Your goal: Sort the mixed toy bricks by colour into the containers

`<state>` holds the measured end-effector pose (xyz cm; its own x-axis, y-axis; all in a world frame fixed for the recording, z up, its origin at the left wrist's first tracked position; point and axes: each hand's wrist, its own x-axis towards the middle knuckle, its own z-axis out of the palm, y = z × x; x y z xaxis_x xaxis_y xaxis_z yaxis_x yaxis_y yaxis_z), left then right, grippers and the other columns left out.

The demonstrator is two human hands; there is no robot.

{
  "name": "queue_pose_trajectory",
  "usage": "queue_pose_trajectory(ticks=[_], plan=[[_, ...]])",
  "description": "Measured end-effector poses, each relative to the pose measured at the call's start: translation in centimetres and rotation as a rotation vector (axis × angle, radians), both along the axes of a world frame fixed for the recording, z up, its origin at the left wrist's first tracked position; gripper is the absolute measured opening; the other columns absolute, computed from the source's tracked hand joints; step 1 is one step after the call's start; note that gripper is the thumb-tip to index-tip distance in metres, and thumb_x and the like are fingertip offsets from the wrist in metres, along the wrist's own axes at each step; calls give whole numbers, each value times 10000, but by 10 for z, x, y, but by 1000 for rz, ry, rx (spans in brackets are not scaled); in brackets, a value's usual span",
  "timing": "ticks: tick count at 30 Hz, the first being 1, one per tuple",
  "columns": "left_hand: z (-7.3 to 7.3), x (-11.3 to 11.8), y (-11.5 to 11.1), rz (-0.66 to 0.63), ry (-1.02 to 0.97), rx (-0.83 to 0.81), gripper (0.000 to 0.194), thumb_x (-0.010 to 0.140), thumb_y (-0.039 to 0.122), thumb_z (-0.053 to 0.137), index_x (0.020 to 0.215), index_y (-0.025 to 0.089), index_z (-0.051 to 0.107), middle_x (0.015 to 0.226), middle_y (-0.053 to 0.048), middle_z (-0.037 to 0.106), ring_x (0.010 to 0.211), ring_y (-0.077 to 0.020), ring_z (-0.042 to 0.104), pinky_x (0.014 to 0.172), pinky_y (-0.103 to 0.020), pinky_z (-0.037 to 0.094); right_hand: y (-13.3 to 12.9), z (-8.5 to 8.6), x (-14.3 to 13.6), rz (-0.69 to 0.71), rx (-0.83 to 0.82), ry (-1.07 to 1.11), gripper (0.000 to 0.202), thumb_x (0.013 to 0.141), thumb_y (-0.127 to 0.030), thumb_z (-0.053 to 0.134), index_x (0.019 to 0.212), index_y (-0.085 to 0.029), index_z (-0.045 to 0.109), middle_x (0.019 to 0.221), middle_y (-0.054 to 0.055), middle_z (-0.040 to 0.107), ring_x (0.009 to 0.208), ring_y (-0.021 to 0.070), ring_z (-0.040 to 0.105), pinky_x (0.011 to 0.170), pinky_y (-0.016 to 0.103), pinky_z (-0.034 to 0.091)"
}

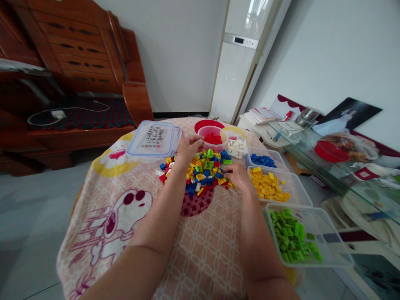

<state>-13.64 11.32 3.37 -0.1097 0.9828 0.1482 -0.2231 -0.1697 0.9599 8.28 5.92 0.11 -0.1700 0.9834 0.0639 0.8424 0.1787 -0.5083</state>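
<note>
Cloth-covered counter (206, 254), rounded, pink with cartoon figure. Mixed bricks (200, 176) heaped loose at middle. Stacked lids (150, 137) far left. Bowl (215, 147) at far side, red disc (200, 124) just behind. White bricks (236, 149) beside bowl. Along right: blue-brick tub (280, 161), yellow-brick tub (297, 189), green-brick tub (326, 246) nearest.
</note>
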Motion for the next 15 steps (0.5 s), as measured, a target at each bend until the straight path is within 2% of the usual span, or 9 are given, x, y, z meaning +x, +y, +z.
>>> queue_pose_trajectory(ticks=[5, 8, 13, 15], plan=[[0, 0, 0, 3, 9, -19, 183, 719, 217, 689, 872, 127, 731, 731, -25, 726, 657, -123, 671, 709, -267, 582, 1, 1, 0, -94, 77, 69, 189, 786, -151, 662, 861, -202, 828, 873, 60, 798, 842, 210, 711, 821, 300, 507], [0, 0, -1, 1, 6, -13, 188, 722, 217, 685, 879, 124, 731, 737, -29, 726, 663, -126, 673, 711, -271, 582, 3, 2, 3, -197, 169, 147, 200, 784, -189, 639, 867, -197, 822, 881, 67, 799, 850, 221, 717, 851, 321, 534], [2, 1, -2, 5, -6, -26, 182, 706, 220, 705, 858, 122, 726, 736, -32, 723, 657, -122, 669, 701, -262, 577, 12, -3, 9, -492, 239, 541, 373, 786, -270, 561, 1045, -119, 783, 748, 70, 752, 719, 240, 726, 710, 351, 605], [2, 1, -2, 6, -7, -28, 189, 702, 223, 710, 861, 122, 726, 736, -32, 724, 653, -121, 668, 693, -259, 576, 16, -7, 13, -595, 333, 698, 460, 786, -282, 536, 1151, -89, 738, 816, 85, 753, 750, 237, 738, 692, 342, 621]])
